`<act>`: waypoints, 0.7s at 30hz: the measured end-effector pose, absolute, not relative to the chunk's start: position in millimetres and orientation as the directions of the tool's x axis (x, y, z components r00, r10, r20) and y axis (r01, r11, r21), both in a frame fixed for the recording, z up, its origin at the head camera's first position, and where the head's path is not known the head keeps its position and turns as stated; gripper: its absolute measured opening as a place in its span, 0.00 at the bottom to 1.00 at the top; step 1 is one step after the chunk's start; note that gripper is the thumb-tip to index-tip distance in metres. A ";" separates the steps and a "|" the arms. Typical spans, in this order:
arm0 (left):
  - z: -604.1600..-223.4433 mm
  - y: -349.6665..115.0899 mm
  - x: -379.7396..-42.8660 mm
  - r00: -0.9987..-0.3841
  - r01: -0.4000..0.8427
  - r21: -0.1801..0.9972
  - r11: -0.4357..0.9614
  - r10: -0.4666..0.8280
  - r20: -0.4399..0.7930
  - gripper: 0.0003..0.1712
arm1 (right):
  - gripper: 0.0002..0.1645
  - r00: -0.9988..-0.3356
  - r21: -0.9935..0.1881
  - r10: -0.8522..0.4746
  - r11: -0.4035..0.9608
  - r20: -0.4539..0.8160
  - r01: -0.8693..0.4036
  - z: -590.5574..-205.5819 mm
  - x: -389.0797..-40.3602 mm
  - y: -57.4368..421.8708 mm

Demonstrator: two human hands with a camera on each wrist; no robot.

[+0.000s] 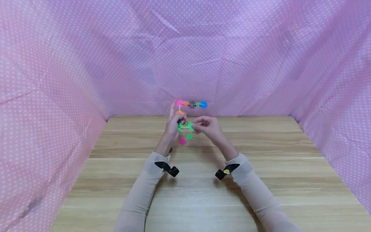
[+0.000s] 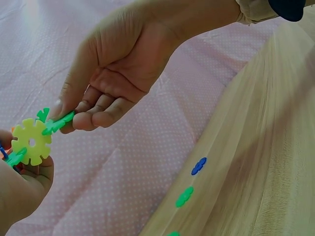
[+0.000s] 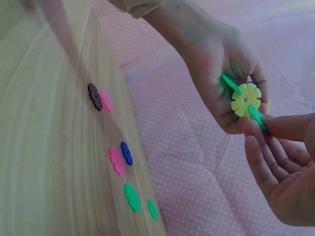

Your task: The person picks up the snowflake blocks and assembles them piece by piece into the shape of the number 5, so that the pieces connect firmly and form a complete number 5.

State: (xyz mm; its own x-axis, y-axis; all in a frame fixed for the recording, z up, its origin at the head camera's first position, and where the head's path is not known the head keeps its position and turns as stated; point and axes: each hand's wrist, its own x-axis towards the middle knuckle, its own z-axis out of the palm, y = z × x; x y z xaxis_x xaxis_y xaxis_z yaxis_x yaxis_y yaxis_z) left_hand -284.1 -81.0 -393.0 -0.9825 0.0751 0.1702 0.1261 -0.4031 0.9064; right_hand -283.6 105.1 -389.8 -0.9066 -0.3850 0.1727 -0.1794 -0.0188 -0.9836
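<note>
My left hand (image 1: 172, 127) grips a chain of notched plastic snowflake discs, partly hidden by the fingers. Its upper arm runs from a pink disc (image 1: 179, 103) through orange, a dark grey disc (image 1: 192, 104) and green to a blue disc (image 1: 204, 104). Lower down, a yellow disc (image 2: 32, 142) joins green ones on both sides. My right hand (image 1: 211, 130) pinches the outer green disc (image 2: 59, 123) between thumb and index finger, and that disc meets the yellow disc's edge. In the right wrist view the left palm lies behind the yellow disc (image 3: 246, 100).
Loose discs lie on the wooden table (image 1: 197, 199): a brown disc (image 3: 95, 97), two pink ones including a larger-looking pink disc (image 3: 116, 162), a blue disc (image 3: 126, 153) and green discs such as this green disc (image 3: 132, 197). Pink dotted cloth (image 1: 185, 64) surrounds the table.
</note>
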 end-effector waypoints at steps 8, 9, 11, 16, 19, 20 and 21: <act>-390.3 -81.7 -283.5 -0.978 0.170 0.887 -0.428 0.037 0.205 0.41 | 0.13 -0.898 -0.974 -0.382 -0.042 0.220 -0.221 -393.8 -283.4 102.3; -389.5 -82.0 -283.4 -0.977 0.179 0.885 -0.429 0.032 0.213 0.41 | 0.13 -0.896 -0.973 -0.384 -0.041 0.224 -0.225 -393.9 -283.6 102.3; -387.6 -82.4 -282.9 -0.975 0.189 0.882 -0.431 0.027 0.222 0.41 | 0.14 -0.891 -0.971 -0.389 -0.037 0.233 -0.238 -393.6 -284.1 102.6; -385.0 -82.4 -283.1 -0.972 0.195 0.879 -0.435 0.031 0.231 0.41 | 0.15 -0.888 -0.968 -0.392 -0.034 0.241 -0.248 -391.3 -284.4 103.1; -385.6 -81.0 -283.0 -0.972 0.200 0.883 -0.424 0.029 0.234 0.42 | 0.14 -0.890 -0.969 -0.389 -0.033 0.237 -0.243 -390.9 -283.5 103.3; -385.8 -80.6 -282.9 -0.972 0.201 0.885 -0.421 0.028 0.234 0.41 | 0.14 -0.891 -0.969 -0.387 -0.037 0.238 -0.243 -391.3 -283.3 103.1; -386.3 -80.2 -282.8 -0.973 0.200 0.886 -0.419 0.026 0.231 0.41 | 0.14 -0.892 -0.970 -0.386 -0.039 0.237 -0.241 -391.7 -283.0 102.8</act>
